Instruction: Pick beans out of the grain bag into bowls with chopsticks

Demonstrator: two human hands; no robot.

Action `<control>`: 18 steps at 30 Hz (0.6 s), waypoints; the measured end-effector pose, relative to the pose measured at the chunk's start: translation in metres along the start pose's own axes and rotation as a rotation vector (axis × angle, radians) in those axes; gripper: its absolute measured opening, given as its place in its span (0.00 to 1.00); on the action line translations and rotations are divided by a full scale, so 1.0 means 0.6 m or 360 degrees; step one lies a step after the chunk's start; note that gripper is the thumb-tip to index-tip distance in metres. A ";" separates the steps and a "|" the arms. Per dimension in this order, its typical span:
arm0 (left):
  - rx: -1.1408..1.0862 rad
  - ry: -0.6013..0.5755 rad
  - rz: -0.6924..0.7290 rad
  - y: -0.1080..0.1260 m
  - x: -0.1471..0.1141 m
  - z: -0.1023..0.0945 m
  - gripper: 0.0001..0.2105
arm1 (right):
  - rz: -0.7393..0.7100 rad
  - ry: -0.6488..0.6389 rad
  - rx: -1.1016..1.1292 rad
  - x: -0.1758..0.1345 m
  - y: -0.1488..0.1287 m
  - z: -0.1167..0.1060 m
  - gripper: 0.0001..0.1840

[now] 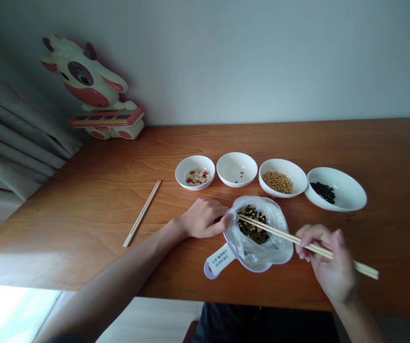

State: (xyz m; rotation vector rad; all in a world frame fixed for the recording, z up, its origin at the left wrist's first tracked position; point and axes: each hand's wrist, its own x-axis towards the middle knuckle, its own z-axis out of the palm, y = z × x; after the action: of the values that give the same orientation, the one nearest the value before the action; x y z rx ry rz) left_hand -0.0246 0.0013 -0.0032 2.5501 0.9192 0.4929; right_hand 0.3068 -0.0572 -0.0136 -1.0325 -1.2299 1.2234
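My right hand is closed around a pair of wooden chopsticks. Their tips dip into a heap of mixed beans, green, yellow and dark, inside a clear plastic bag. That bag lines a shallow purple-rimmed bowl, whose handle bears a white label. At the bowl's left edge, my left hand pinches the rim and bag between thumb and fingers. Nothing can be seen between the chopstick tips.
Behind stand white bowls holding pale and red pieces, a few green beans, yellow soybeans and black beans. Another chopstick pair lies left. A cow-shaped toy keyboard stands against the wall, near a curtain.
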 end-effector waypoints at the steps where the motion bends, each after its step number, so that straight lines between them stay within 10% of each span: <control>1: 0.0000 -0.0002 0.0001 0.000 0.000 0.000 0.21 | 0.0003 -0.0001 0.0004 0.000 -0.002 0.001 0.36; 18: 0.0010 -0.0001 -0.0008 0.002 -0.001 -0.002 0.22 | -0.0104 -0.0013 -0.0128 -0.003 0.006 0.010 0.28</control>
State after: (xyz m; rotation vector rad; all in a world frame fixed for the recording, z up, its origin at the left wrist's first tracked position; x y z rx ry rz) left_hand -0.0249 0.0003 -0.0019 2.5524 0.9283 0.4883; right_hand 0.3004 -0.0588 -0.0167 -1.0384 -1.3181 1.1367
